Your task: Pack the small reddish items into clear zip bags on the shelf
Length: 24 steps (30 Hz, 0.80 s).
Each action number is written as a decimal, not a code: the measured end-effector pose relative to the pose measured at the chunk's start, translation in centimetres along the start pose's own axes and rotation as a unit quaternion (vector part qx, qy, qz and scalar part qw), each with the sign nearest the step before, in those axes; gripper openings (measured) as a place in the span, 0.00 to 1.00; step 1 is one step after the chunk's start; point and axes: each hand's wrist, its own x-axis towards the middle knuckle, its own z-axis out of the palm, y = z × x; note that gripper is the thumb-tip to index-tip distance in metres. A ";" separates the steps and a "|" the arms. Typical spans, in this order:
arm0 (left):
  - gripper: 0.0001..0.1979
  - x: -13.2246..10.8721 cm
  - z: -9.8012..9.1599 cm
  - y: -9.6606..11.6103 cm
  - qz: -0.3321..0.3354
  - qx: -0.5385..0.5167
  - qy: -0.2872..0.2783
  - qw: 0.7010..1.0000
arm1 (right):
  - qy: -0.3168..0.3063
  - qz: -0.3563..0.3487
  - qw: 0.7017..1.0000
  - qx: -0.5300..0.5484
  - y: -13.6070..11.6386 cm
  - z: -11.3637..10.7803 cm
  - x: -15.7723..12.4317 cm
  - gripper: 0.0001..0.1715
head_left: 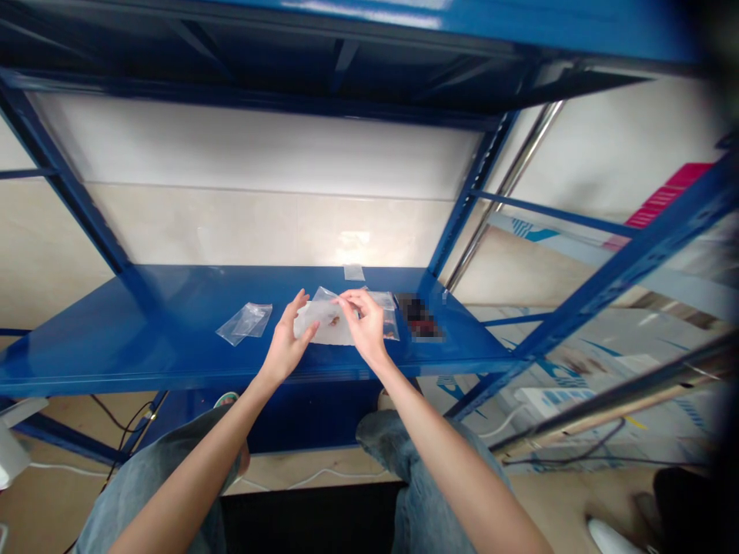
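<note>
Pinching a frosted plastic bag (323,327) between both hands, low over the front half of a blue steel shelf (173,323); contact with the shelf surface impossible to tell. Showing a small brown bit (333,321) inside the bag, too blurred to name. Left hand (287,344) gripping the bag's left side, thumb pressed on the front, fingers (299,306) narrow and curled toward the edge. Right hand (366,329) coming over the upper right part of the bag, fingers (353,298) bunched close together, plastic held narrow against the thumb. Just beside the right hand, a second transparent bag (388,315) with brownish contents, lying on the shelf and partly behind the held bag. Left of the left hand, a flat transparent zip bag (245,323) lying on the shelf, apart from the hands. Toward the back, a small transparent packet (354,271) near the tiled wall (231,223). Right of the bags, a dark pixelated object (419,317), too obscured to name. Below the shelf edge, denim-covered knees (392,435) and thin cables (124,423) over the floor.
</note>
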 end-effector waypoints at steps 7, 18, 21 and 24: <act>0.15 0.5 -1.1 -0.2 -0.146 -0.181 0.159 0.960 | -0.041 0.062 0.997 0.020 0.9 0.1 -1.3 0.25; 0.11 0.7 -7.6 0.0 -0.351 -0.477 0.261 0.763 | -0.038 0.113 0.836 -0.536 2.9 -9.4 1.1 0.33; 0.15 0.7 -7.2 0.5 -0.356 -0.530 0.215 0.739 | -0.088 0.124 0.808 -0.569 3.3 -9.2 1.1 0.27; 0.14 0.6 -6.8 0.8 -0.382 -0.523 0.147 0.748 | -0.105 0.133 0.796 -0.581 3.4 -8.8 1.2 0.18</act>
